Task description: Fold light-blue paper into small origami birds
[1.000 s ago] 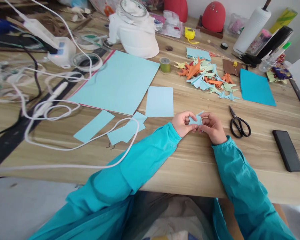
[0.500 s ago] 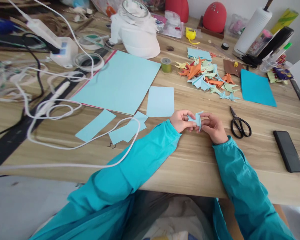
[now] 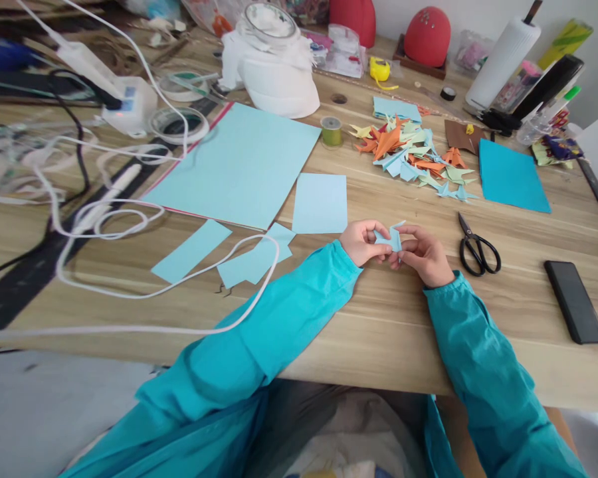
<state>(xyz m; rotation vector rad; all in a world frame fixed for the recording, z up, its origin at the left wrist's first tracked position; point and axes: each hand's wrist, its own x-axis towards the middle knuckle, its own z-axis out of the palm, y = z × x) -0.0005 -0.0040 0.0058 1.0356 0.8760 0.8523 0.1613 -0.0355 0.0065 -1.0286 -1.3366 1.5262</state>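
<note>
A small folded light-blue paper piece (image 3: 395, 240) is held just above the table between both hands, with a thin point sticking up. My left hand (image 3: 363, 242) pinches its left side between thumb and fingers. On the other side, my right hand (image 3: 423, 253) grips the paper's right part with thumb and forefinger. A square light-blue sheet (image 3: 320, 203) lies beyond my left hand. To the right of my right hand rest black-handled scissors (image 3: 478, 249). A pile of folded paper cranes (image 3: 408, 151) in orange, blue, green and yellow lies farther back.
Light-blue paper strips (image 3: 192, 251) and a white cable (image 3: 169, 292) lie on the left. A large light-blue sheet (image 3: 239, 162) sits behind them. Bright blue paper (image 3: 513, 174) and a black phone (image 3: 575, 301) are on the right. A thread spool (image 3: 331, 132) stands farther back.
My right thumb and fingers have shifted slightly on the folded paper, and its raised point shows a little differently. Everything else stays in place.
</note>
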